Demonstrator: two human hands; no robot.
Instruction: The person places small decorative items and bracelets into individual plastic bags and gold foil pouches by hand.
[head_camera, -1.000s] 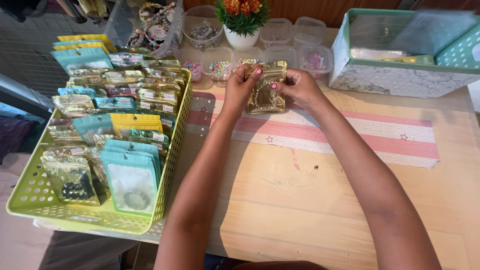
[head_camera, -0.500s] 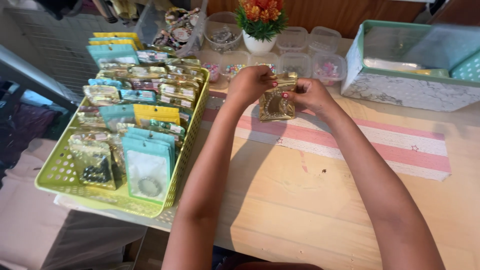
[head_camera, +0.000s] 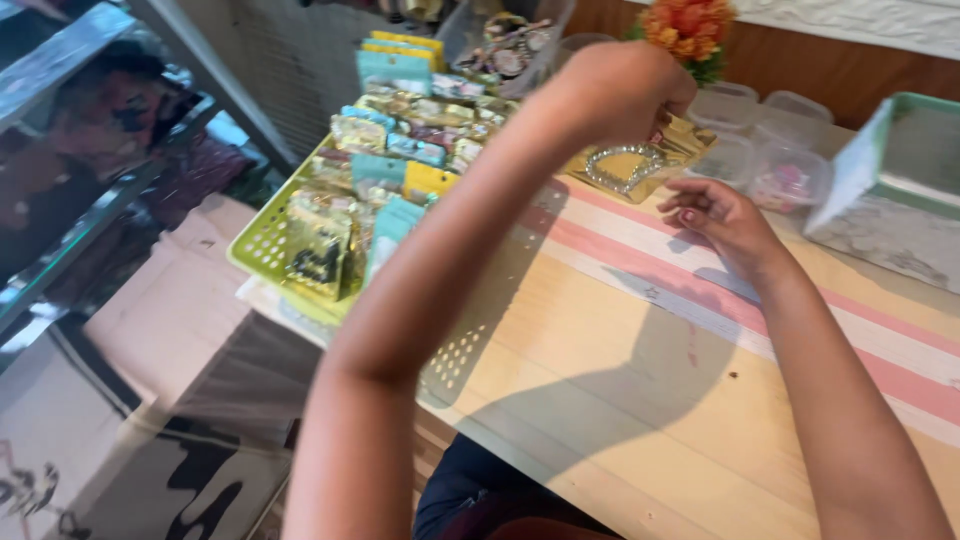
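Note:
My left hand (head_camera: 620, 90) is raised over the table and grips a gold packet (head_camera: 640, 165) that has a ring of clear beads inside. The packet hangs tilted just below that hand. My right hand (head_camera: 722, 215) hovers a little lower and to the right, fingers loosely curled, holding nothing and apart from the packet. A lime green basket (head_camera: 268, 240) full of several gold and teal packets sits to the left, partly hidden by my left forearm.
A wooden table (head_camera: 640, 390) carries a pink and white striped runner (head_camera: 900, 350). Clear plastic tubs (head_camera: 790, 165) stand at the back by an orange flower pot (head_camera: 690, 25). A teal-rimmed box (head_camera: 900, 180) is at the right. A glass shelf (head_camera: 70, 200) stands on the left.
Both hands held the gold packet near the table; now my right hand has let go and my left hand has lifted the packet. The view has swung left and tilted.

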